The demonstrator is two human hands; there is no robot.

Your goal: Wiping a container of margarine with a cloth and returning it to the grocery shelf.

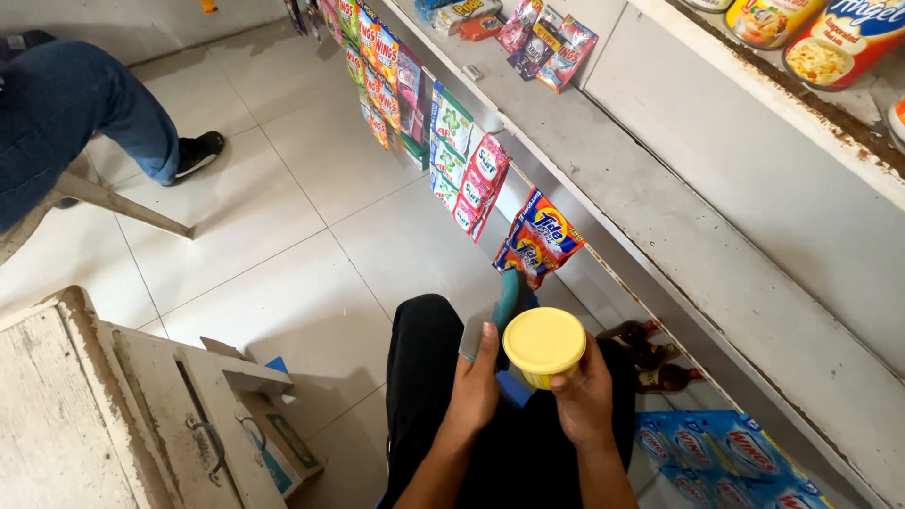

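Yellow tub point(544, 345) sits at six o'clock, right hand point(584, 401) clasping it; left hand point(476, 377) grips a grey-teal tool point(495, 316); I judge the tub could slip, one-handed hold.

Both hands met at a small yellow tub point(544, 345) with a round lid, held over the person's black-trousered lap. The right hand point(585, 401) cupped its side; the left hand point(475, 382) pressed against the other side and also gripped a teal-handled scraper point(500, 312). Sachet strips point(468, 160) hung from the grey shelf point(641, 203) edge above a tiled floor point(283, 217).
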